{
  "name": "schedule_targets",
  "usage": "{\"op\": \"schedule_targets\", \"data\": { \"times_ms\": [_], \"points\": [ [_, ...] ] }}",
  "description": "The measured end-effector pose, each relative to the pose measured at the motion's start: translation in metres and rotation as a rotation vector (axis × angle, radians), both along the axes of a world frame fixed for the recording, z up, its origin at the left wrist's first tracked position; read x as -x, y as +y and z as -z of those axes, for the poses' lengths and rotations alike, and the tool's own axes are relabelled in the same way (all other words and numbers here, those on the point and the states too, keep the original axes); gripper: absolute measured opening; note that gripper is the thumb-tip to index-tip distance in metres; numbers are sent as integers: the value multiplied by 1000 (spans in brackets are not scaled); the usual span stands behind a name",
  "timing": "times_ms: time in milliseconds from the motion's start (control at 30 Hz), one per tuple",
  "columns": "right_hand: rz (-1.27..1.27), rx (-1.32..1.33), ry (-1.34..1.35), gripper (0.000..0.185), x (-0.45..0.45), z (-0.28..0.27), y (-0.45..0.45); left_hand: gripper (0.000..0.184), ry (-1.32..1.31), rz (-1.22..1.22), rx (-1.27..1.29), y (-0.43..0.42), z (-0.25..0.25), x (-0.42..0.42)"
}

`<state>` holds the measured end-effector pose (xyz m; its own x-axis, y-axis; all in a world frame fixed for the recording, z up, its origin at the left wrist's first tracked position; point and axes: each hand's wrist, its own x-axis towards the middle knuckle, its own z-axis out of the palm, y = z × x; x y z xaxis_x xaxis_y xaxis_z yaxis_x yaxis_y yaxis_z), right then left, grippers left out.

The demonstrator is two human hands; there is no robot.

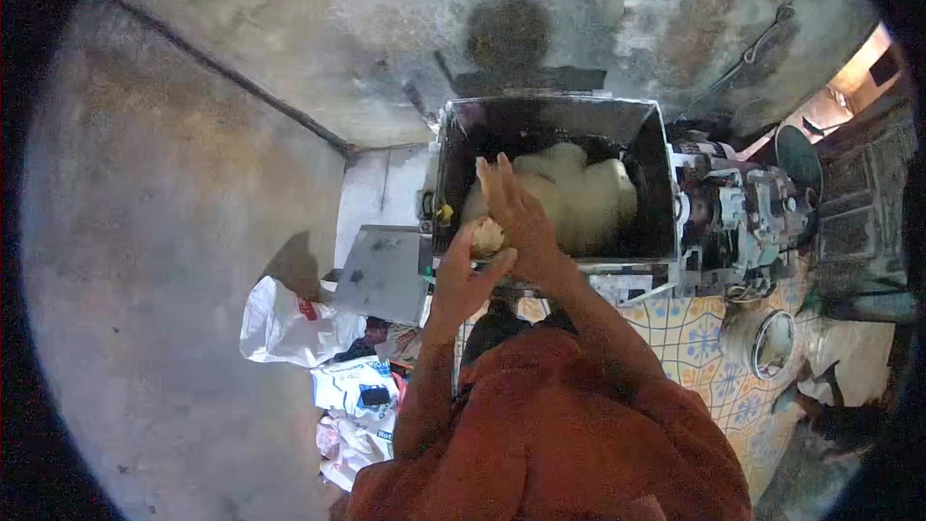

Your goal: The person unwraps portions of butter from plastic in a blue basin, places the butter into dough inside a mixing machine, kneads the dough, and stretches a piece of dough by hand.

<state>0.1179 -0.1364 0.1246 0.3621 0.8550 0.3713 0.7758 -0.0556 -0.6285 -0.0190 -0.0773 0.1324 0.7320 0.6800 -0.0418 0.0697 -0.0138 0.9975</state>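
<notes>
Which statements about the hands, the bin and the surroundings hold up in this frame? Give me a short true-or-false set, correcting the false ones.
1. The left hand is touching a small pale lump. True.
2. The right hand is clenched into a fist. False: its fingers are stretched out, over the metal bin.
3. A larger pale mass lies inside the metal bin. True.
4. The white bags are to the right of the bin in the picture. False: the white bags are to its left.
5. Patterned tiles show on the floor at the person's right. True.
</notes>
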Motion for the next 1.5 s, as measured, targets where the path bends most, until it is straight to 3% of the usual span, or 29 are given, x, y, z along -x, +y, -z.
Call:
{"op": "schedule_targets", "data": {
  "times_ms": [33,133,167,267,300,400,433,533,567,633,700,800,833,900,967,1033,1100,1200,1300,1367,1433,1500],
  "points": [
    [-8,5,-73,100,-3,12,2,42,150,-5,-376,-6,-7,-2],
    [-64,10,-127,111,-4,13,-4,44,249,70,-348,1,-5,7],
    [-116,40,-75,112,-4,8,-7,41,412,74,-303,4,-6,8],
    [-221,112,56,116,-5,4,-9,39,271,135,-212,10,-9,16],
    [-228,133,79,117,-6,10,-7,33,226,151,-146,16,11,21],
    [-182,108,160,119,-11,11,-6,26,-65,-28,-41,24,20,19],
    [-157,82,190,120,-13,9,-5,22,-246,-128,311,34,30,19],
    [-182,70,277,114,-40,4,-18,20,-26,-378,115,48,11,39],
    [-243,69,455,98,-44,8,-25,25,-76,-374,120,50,3,42],
    [-236,216,815,89,-37,-13,-27,29,-119,-346,231,48,-3,39],
    [-310,165,858,77,-29,22,-20,37,-132,-299,260,33,-13,29],
    [-405,297,1140,75,6,-25,-15,36,-156,-159,425,10,-12,12],
    [-313,258,1005,65,13,-3,-9,36,-194,-139,429,10,-6,13],
    [-233,253,855,67,15,-20,-10,36,-266,-106,439,11,15,17],
    [-222,268,609,88,8,-9,-7,37,-272,-4,439,16,19,26],
    [-273,236,400,101,2,-18,-8,36,2,92,89,13,7,28],
    [-430,228,125,111,-2,-19,-4,34,128,253,174,16,4,32],
    [-465,139,-2,123,4,-15,-3,26,161,390,274,21,9,39],
    [-524,85,-43,120,10,-29,-4,22,129,431,347,22,7,46],
    [-521,-3,-340,115,11,-32,-5,25,161,514,331,32,9,45],
    [-484,-4,-386,111,10,-36,-4,24,-49,190,344,28,54,50],
    [-414,86,-180,106,8,-38,-5,26,-166,-69,401,26,63,44]
  ]
}}
